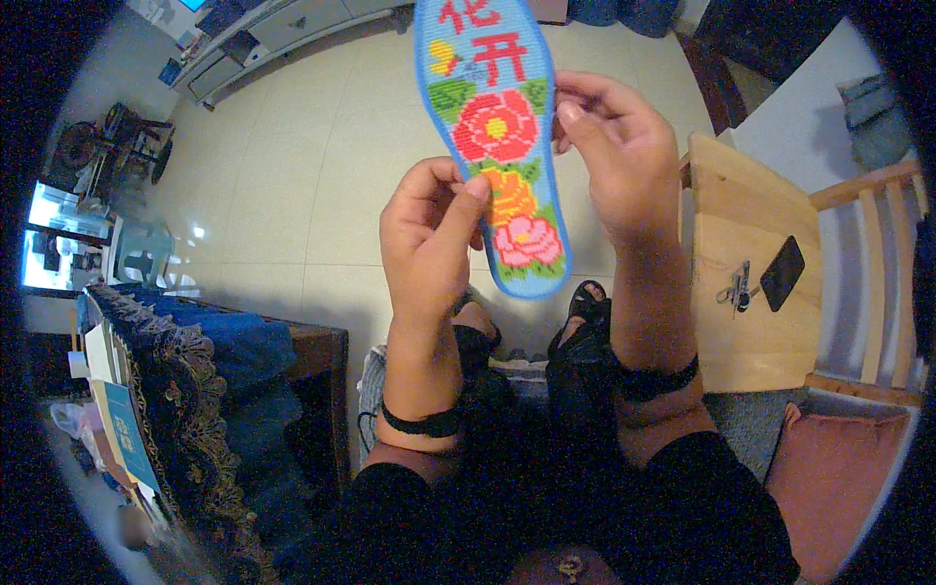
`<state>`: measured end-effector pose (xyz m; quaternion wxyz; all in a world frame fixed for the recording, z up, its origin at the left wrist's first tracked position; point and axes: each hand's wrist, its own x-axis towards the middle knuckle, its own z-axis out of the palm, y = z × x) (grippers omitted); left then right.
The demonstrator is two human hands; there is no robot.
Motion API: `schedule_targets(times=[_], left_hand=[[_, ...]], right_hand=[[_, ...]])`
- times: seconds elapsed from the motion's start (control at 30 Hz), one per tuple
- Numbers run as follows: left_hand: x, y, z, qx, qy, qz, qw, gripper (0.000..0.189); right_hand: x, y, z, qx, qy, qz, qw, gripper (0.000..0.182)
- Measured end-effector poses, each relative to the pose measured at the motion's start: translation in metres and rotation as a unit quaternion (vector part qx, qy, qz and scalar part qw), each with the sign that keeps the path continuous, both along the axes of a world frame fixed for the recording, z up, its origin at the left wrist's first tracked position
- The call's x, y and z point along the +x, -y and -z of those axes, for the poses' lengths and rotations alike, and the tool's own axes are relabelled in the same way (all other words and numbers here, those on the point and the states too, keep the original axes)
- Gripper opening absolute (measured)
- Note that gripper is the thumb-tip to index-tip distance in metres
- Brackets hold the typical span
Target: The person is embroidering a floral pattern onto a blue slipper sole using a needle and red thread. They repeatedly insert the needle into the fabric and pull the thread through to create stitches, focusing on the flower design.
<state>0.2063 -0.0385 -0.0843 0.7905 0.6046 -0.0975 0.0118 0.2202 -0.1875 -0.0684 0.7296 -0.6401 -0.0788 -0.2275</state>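
An embroidered insole (pixel 497 124) with a light blue ground and darker blue edging is held up in front of me. Red, orange and pink flowers with green leaves cover its lower part, and red stitched characters stand above; its top end is cut off by the picture's edge. My left hand (pixel 431 234) pinches its left side, thumb on the front and fingers behind. At the right edge is my right hand (pixel 621 146), thumb and fingers drawn together. Part of a finger seems to pass behind the insole, and whether these fingertips grip the edge or something small cannot be made out.
On my right, a wooden tabletop (pixel 753 197) bears a black phone-like slab (pixel 782 273) and small metal scissors or clippers (pixel 740 287). Beside it sits a reddish cushion (pixel 833 482). Books (pixel 124 431) lie on a cloth-covered table (pixel 241 380) at left. Pale tiles (pixel 314 161) cover the floor.
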Motion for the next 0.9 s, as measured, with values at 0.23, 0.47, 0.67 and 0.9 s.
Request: schedule_targets(times=[0.23, 0.47, 0.67, 0.9], left_hand=[[0.011, -0.003, 0.016, 0.069, 0.067, -0.065, 0.993, 0.005], [0.014, -0.002, 0.018, 0.114, 0.025, -0.056, 0.992, 0.006], [0.026, -0.008, 0.029, 0.247, 0.075, -0.165, 0.952, 0.009], [0.044, -0.045, 0.035, 0.340, 0.073, -0.313, 0.884, 0.017]], right_hand=[[-0.004, -0.027, 0.003, -0.389, 0.215, 0.099, 0.890, 0.011], [0.002, -0.034, 0.015, -0.426, 0.165, 0.105, 0.883, 0.014], [-0.017, -0.039, -0.009, -0.039, 0.069, -0.057, 0.995, 0.006], [-0.042, 0.029, -0.050, 0.277, 0.086, -0.041, 0.956, 0.014]])
